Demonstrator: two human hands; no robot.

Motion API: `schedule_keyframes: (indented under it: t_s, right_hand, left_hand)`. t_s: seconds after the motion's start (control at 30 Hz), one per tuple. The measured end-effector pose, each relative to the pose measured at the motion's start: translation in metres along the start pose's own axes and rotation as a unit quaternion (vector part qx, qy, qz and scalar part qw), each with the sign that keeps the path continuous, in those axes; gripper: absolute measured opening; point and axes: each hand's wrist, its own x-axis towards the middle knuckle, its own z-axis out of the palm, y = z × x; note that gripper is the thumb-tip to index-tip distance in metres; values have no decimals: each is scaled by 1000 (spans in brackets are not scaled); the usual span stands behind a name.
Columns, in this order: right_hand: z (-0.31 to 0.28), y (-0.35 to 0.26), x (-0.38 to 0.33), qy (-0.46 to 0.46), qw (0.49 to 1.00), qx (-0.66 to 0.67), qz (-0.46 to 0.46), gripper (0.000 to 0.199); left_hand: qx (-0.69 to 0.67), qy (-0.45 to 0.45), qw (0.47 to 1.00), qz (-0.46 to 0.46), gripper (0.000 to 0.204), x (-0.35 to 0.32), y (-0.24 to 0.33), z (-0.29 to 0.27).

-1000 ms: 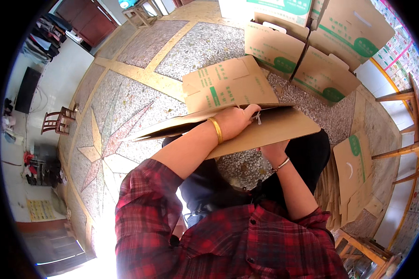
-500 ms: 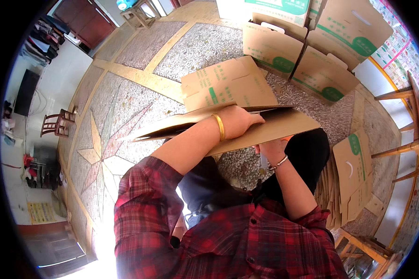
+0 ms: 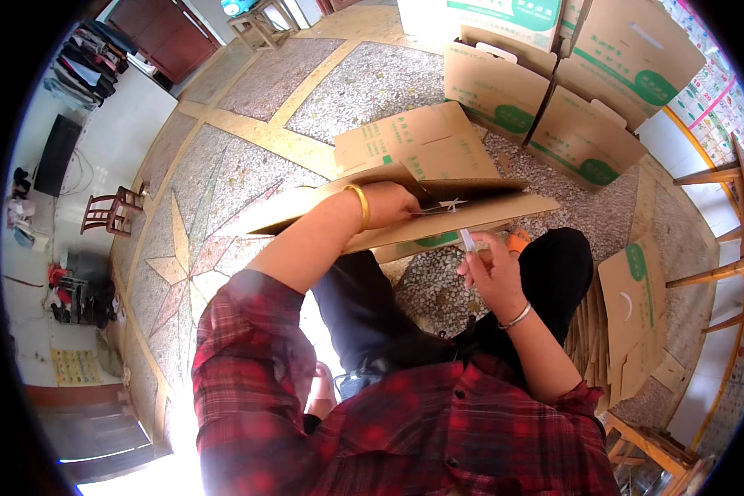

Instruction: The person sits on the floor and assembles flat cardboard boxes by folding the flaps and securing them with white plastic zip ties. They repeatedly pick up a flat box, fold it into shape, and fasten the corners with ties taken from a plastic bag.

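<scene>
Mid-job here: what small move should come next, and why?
Probably lift the white strip toward the white tie on the carton: the right hand holds the strip just below the tie, and the left hand is at the carton's opening. Whether its fingers grip anything is unclear.

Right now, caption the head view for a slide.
Left hand at a piece of folded cardboard, right hand holding a slim pale item.

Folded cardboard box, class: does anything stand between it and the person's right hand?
Only the pale strip in the right hand, pointing toward the near edge of the folded cardboard box; nothing else visible.
</scene>
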Motion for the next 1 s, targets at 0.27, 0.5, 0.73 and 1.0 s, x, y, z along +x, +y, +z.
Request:
schedule_keyframes:
  t_s: [0.27,0.5,0.73,1.0]
  right_hand:
    - [18,6,20,-202,948,-98,-225,26]
    - [38,-32,27,-98,827,-409,-373,28]
    - [63,-33,51,-103,831,-352,-418,21]
    - [86,-20,68,-61,811,-378,-442,28]
  left_hand:
    - [54,-57,994,-72,28,-40,-39,0]
    - [-117,-90,976,-160,28,-33,-51,-14]
    - [-134,-125,971,-150,35,-23,-41,-23]
    - [-128,-47,979,-150,18,-47,-49,-12]
